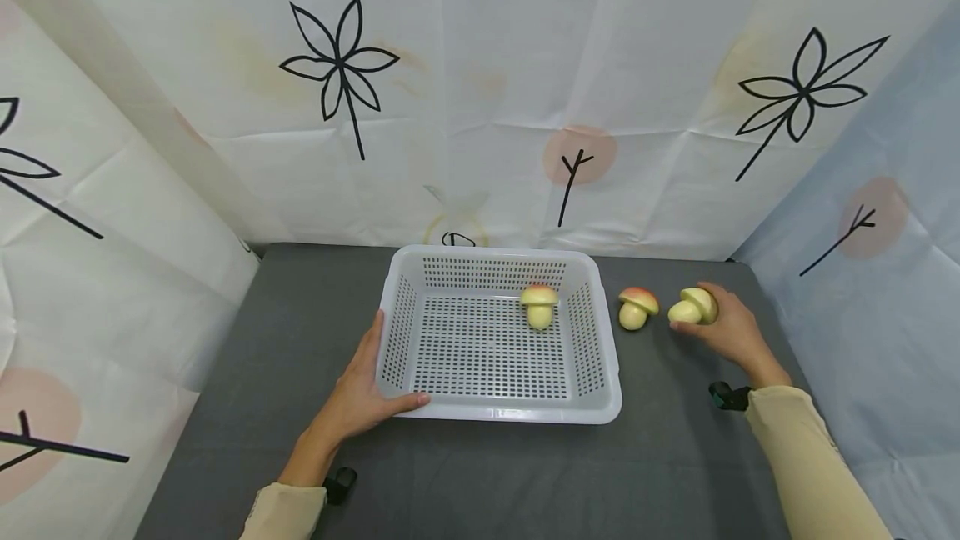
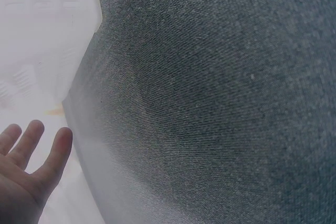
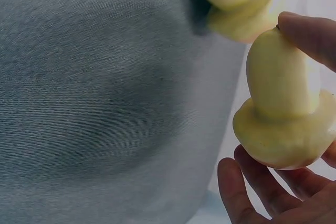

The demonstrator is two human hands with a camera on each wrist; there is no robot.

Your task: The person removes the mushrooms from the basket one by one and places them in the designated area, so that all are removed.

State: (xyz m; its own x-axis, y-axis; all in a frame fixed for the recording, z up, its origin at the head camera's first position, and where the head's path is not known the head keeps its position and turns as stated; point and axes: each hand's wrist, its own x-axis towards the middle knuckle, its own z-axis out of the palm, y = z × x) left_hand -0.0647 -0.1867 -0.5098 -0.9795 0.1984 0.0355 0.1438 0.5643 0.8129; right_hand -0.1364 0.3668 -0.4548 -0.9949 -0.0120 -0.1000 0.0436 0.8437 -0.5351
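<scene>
A white perforated plastic basket (image 1: 498, 418) stands on the grey table with one toy mushroom (image 1: 539, 309) inside, towards its right. My left hand (image 1: 360, 394) is at the basket's near left corner, thumb over the front rim and fingers along the left side. Those fingers look straight and spread in the left wrist view. To the right of the basket, my right hand (image 1: 733, 332) holds a second pale yellow mushroom (image 3: 283, 98), thumb on the stem's end and fingers around the cap. Another mushroom (image 1: 634, 308), with a reddish cap, lies between that hand and the basket.
Grey cloth covers the table (image 1: 480, 482). White printed fabric (image 1: 480, 90) hangs behind it, with more fabric on the left and right sides. Dark camera straps (image 1: 727, 396) sit at the wrists.
</scene>
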